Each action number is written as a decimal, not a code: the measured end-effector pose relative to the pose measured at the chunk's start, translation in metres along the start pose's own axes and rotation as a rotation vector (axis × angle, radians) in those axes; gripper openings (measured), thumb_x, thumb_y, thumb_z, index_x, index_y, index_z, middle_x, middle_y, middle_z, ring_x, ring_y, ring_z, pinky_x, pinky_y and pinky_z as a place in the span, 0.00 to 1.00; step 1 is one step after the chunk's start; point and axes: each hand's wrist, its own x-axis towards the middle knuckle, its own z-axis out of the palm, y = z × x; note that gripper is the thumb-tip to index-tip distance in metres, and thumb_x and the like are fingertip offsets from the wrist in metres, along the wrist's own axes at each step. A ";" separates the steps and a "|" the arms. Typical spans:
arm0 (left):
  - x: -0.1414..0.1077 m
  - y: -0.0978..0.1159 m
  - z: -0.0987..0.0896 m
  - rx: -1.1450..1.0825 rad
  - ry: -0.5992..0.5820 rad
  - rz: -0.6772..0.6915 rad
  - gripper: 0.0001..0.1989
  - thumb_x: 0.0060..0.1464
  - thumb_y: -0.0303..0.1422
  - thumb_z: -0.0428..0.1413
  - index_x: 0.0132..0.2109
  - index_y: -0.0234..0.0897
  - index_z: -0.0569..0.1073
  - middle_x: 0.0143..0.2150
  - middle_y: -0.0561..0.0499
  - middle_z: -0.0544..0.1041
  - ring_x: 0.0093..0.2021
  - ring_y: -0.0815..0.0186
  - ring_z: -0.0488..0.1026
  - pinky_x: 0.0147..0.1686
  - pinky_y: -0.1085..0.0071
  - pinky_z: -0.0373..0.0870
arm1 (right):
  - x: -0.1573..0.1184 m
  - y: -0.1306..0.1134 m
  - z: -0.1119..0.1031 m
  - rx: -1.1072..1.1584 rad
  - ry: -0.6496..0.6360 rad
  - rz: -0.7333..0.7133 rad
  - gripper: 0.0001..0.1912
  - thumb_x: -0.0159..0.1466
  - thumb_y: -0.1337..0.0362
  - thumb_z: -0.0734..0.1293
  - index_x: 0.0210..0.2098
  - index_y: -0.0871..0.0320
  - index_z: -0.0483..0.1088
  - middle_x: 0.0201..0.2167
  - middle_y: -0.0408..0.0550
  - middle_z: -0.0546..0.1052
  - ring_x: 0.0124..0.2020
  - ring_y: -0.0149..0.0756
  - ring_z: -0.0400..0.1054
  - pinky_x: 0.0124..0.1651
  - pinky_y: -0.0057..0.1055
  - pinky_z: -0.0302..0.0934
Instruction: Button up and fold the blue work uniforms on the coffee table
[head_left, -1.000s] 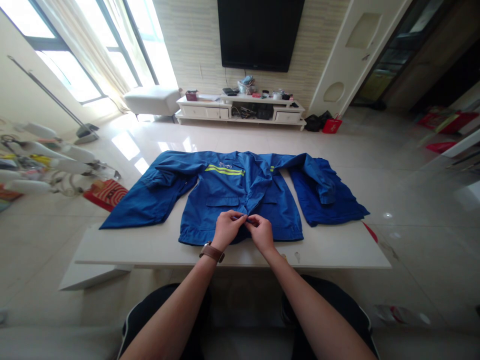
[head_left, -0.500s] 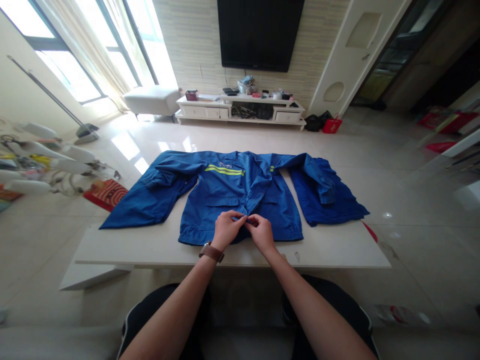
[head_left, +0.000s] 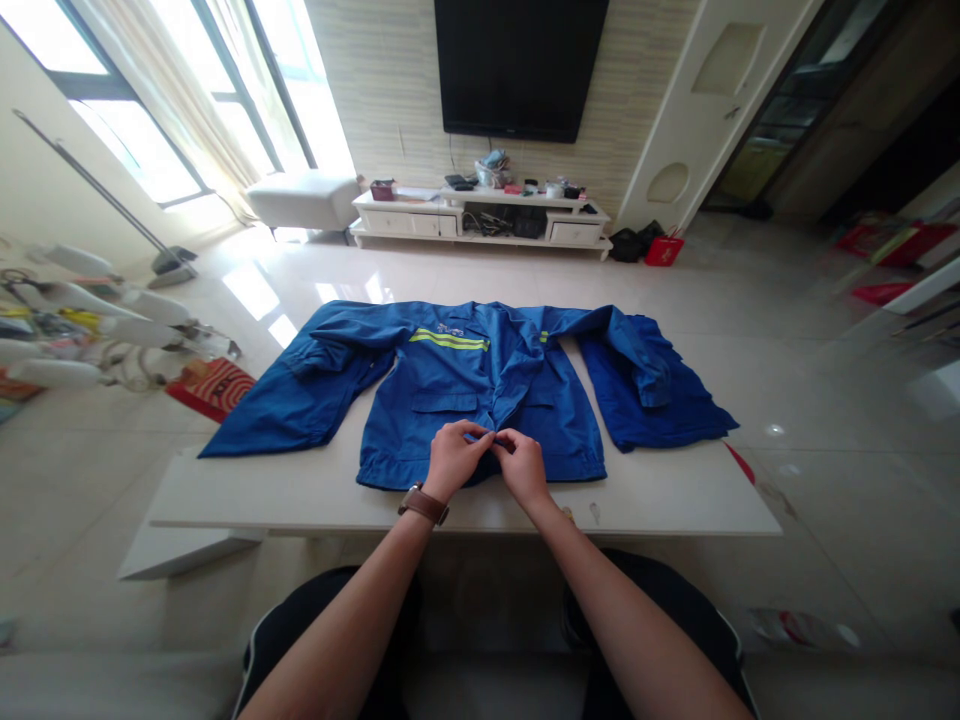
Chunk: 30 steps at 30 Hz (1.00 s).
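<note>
A blue jacket with yellow-green stripes lies front up, its sleeves spread to both sides. My left hand, with a brown watch on its wrist, pinches the jacket's front edge near the bottom hem. Right beside it, fingertips almost touching, my right hand pinches the other side of the same spot. What lies between the fingertips is too small to make out. More blue cloth lies under the right sleeve.
The jacket rests on a white table. Beyond it stand a low white cabinet with small items and a red bag. Another red bag is left of the table, near white cones.
</note>
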 end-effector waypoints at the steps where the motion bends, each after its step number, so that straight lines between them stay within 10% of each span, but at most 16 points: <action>1: 0.000 0.000 0.000 0.002 0.003 -0.003 0.09 0.54 0.38 0.63 0.34 0.39 0.85 0.35 0.44 0.84 0.36 0.60 0.77 0.36 0.68 0.65 | 0.000 0.000 0.000 0.001 0.001 0.002 0.11 0.62 0.57 0.68 0.33 0.56 0.80 0.27 0.47 0.81 0.28 0.39 0.70 0.36 0.32 0.60; 21: -0.003 0.007 -0.004 0.147 -0.050 0.037 0.06 0.59 0.36 0.62 0.37 0.41 0.83 0.39 0.52 0.84 0.38 0.65 0.79 0.40 0.70 0.67 | 0.003 0.006 0.001 -0.026 0.107 -0.093 0.14 0.58 0.66 0.66 0.44 0.55 0.75 0.42 0.49 0.76 0.35 0.37 0.70 0.43 0.33 0.65; 30: -0.002 0.005 -0.002 0.133 -0.071 0.015 0.06 0.58 0.34 0.61 0.40 0.41 0.83 0.40 0.51 0.85 0.38 0.64 0.80 0.39 0.70 0.68 | 0.005 0.007 0.001 -0.039 -0.022 -0.091 0.12 0.61 0.67 0.64 0.42 0.54 0.76 0.30 0.44 0.77 0.33 0.38 0.71 0.39 0.31 0.62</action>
